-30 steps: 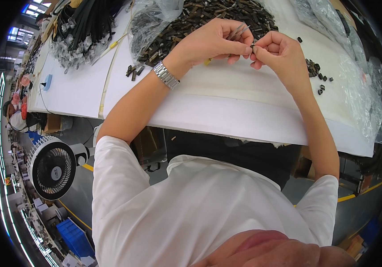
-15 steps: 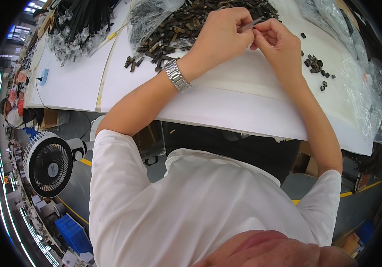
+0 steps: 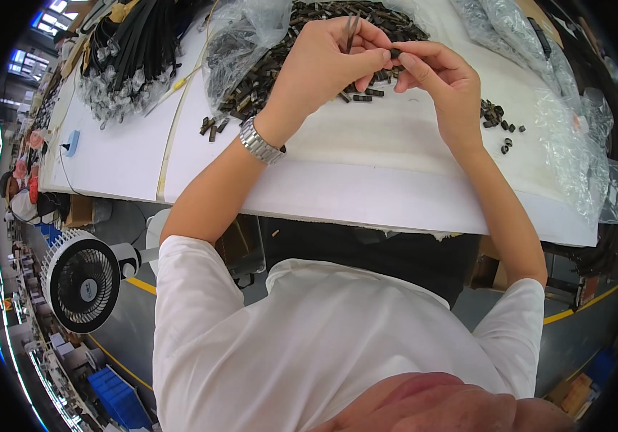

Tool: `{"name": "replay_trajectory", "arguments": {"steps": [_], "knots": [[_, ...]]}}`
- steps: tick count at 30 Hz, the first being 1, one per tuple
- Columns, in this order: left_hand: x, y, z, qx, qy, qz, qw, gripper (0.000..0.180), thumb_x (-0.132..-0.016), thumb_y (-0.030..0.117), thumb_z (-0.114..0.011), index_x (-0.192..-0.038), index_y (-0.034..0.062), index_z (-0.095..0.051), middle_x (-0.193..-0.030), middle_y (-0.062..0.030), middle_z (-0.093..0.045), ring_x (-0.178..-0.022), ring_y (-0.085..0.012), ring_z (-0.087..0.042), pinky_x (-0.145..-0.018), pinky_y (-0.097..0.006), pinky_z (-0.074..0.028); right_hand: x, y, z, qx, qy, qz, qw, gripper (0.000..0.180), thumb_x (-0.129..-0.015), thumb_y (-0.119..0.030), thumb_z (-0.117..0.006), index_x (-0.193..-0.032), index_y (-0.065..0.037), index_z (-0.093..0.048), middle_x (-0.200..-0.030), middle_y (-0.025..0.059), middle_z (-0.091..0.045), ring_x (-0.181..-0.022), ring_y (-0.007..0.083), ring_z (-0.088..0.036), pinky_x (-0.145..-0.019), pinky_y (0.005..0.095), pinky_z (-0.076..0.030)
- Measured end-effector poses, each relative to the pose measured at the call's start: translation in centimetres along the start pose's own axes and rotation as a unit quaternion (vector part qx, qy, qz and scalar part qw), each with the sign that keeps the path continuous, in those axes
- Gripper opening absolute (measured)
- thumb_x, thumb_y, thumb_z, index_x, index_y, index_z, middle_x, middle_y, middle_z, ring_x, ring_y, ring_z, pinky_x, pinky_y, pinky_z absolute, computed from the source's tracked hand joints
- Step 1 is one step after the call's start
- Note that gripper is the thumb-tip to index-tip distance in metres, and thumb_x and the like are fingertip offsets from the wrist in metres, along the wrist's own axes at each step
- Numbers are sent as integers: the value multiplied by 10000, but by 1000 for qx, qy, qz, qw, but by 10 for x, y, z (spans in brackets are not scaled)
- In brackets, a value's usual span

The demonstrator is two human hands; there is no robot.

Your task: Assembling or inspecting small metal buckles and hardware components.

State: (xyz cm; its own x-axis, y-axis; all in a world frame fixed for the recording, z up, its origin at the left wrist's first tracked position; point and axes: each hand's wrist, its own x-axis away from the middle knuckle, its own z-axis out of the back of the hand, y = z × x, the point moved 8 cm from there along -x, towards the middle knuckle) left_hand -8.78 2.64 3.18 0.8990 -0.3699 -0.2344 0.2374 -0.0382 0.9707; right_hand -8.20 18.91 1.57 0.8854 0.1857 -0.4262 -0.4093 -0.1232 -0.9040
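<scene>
My left hand [image 3: 330,65], with a metal watch at its wrist, is closed around slim grey tweezers [image 3: 353,30]. Their two prongs point up, away from me. A small dark piece [image 3: 395,54] sits between the fingertips of my two hands, pinched by my right hand [image 3: 444,83]; its exact kind is too small to make out. Behind and left of the hands spreads a heap of short dark brown-black strips [image 3: 251,90], partly under my left hand. A small group of short black pieces [image 3: 494,114] lies right of my right hand.
Clear plastic bags lie on the white table [image 3: 366,173], one by the heap [image 3: 240,50], another sheet [image 3: 575,144] at the right. A bundle of black straps [image 3: 140,43] and a yellow-handled tool [image 3: 179,84] are at the far left. A fan [image 3: 82,281] stands beside the table.
Both hands have moved slightly left and nearer to me. The tweezers, which pointed toward my right hand, now point up, and the fingertips of both hands meet at the small dark piece.
</scene>
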Motion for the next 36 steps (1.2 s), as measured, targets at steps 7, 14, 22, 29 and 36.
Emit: {"name": "replay_trajectory", "arguments": {"steps": [7,14,22,29,36], "knots": [[12,26,-6,-254,120,-165,945,170,-864,87,-788,-969,-17,-704,-822,-94,-752,-692,-120,-715,-624,-254,-562,2,31,-4,-203,-35,-132,970,280,-1020,-245,-713,-1140,8,-727,-988,53,-754,-877,103,-715,-828,296,-621],[18,30,-11,-276,132,-208,929,193,-842,83,-803,-967,-18,-695,-785,-88,-723,-659,-119,-702,-604,-254,-551,7,31,-5,-170,-51,-162,971,281,-1014,-254,-723,-1164,-16,-717,-970,21,-741,-876,83,-702,-837,273,-599],[-1,-9,0,111,-18,53,992,157,-914,109,-769,-1003,-12,-726,-795,-41,-703,-509,-17,-495,-460,-182,-348,-2,21,-7,-195,-161,-115,961,236,-1032,-242,-696,-1141,-32,-702,-949,19,-715,-882,119,-700,-904,299,-572],[0,-8,-6,87,-46,67,993,209,-948,157,-767,-1074,-6,-729,-817,-37,-690,-468,6,-419,-425,-165,-263,-1,8,-5,-99,-134,-101,981,223,-992,-227,-745,-1094,-32,-709,-955,38,-731,-853,139,-717,-853,312,-591],[0,-3,-2,47,-62,70,995,269,-977,191,-742,-1153,-11,-714,-845,-26,-683,-512,3,-426,-452,-167,-267,-2,7,1,-77,-115,-107,985,215,-971,-189,-764,-1074,-9,-708,-938,50,-732,-830,131,-713,-846,314,-595]]}}
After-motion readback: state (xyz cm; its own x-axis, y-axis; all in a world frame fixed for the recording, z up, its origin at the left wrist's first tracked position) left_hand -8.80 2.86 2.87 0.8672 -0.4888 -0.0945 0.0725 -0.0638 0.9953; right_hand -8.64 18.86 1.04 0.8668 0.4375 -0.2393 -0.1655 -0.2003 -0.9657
